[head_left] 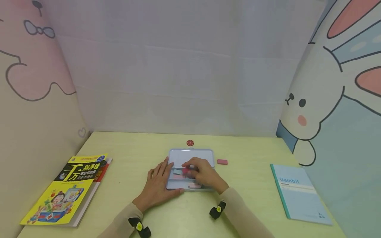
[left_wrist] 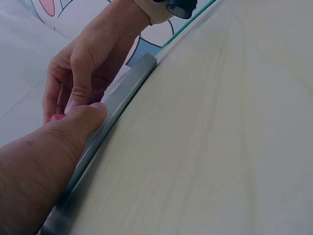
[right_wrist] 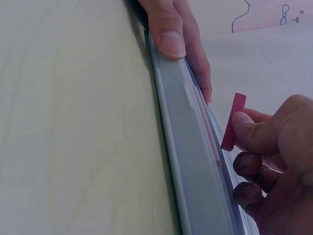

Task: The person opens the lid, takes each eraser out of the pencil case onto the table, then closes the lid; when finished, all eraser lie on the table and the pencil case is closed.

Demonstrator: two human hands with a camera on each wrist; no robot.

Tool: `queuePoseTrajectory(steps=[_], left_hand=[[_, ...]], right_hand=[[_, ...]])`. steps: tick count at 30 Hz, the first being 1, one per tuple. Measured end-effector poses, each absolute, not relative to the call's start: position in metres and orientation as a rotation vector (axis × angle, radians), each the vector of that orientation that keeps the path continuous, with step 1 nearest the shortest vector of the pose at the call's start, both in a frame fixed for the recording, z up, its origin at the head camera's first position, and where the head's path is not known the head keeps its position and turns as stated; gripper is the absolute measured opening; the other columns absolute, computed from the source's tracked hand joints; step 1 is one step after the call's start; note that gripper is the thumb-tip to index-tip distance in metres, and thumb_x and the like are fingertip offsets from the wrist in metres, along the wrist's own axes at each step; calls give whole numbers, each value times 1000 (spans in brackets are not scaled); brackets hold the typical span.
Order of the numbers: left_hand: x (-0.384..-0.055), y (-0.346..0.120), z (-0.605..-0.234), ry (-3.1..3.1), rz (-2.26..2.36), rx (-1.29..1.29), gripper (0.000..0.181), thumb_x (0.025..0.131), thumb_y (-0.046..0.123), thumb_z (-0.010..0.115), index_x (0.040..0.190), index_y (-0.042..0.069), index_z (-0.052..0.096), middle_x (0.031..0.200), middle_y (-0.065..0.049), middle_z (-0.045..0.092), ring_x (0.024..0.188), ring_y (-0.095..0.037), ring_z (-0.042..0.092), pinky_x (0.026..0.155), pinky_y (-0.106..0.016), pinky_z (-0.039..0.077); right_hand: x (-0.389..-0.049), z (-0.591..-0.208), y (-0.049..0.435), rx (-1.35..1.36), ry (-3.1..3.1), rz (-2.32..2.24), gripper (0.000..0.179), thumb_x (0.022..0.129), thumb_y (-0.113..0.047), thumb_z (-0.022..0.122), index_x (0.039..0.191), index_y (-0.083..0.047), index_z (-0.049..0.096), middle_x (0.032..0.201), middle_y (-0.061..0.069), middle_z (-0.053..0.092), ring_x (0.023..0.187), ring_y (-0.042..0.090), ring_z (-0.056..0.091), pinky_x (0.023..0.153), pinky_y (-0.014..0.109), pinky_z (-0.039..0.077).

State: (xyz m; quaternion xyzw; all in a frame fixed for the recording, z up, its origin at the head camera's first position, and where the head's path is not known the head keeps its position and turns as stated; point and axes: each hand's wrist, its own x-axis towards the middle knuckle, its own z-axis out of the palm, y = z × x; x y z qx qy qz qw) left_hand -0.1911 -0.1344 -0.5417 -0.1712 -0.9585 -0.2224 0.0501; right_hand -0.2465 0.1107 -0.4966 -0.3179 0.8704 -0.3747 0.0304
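Observation:
An opened pale pencil case (head_left: 190, 158), lid folded back, lies on the table with small flat blocks in its compartments, among them a light blue block (head_left: 178, 172) and a pink block (head_left: 178, 177). A pale pink block (head_left: 194, 185) sits in its front part. Over the case, my right hand (head_left: 205, 172) pinches a small red rectangular block (right_wrist: 234, 121) between thumb and fingers. My left hand (head_left: 159, 186) rests along the case's left side, fingers stretched out, the thumb on the front rim.
Right of the case lies a dark pink block (head_left: 222, 161); behind the case is a red round chip (head_left: 190, 143). A yellow book (head_left: 63, 191) overlaps another at the left, and a light blue notebook (head_left: 300, 195) lies at the right. A white curtain (head_left: 178, 66) hangs behind the table.

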Motion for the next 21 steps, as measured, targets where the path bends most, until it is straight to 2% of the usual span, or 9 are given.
queuePoseTrajectory(steps=[6, 14, 21], left_hand=[[-191, -134, -542, -2925, -680, -519, 115, 85, 84, 66, 168, 12, 34, 182, -13, 16, 162, -39, 29, 118, -65, 30], [-192, -136, -547, -2914, -648, -508, 115, 84, 87, 63, 168, 13, 34, 182, -12, 17, 161, -39, 32, 118, -66, 31], [-192, -134, -546, -2929, -654, -507, 115, 84, 85, 64, 168, 14, 33, 183, -12, 16, 162, -40, 30, 120, -66, 29]], right_hand=[[-248, -491, 118, -803, 2720, -1301, 26, 100, -8, 73, 123, -17, 79, 115, 0, 77, 78, 9, 60, 67, 21, 54], [-254, -486, 135, -647, 2795, -1421, 29, 104, -11, 70, 131, -21, 72, 119, 9, 77, 82, 13, 60, 74, 24, 48], [-256, -483, 154, -553, 2811, -1453, 30, 107, -15, 66, 136, -24, 65, 123, 13, 75, 83, 17, 61, 69, 24, 52]])
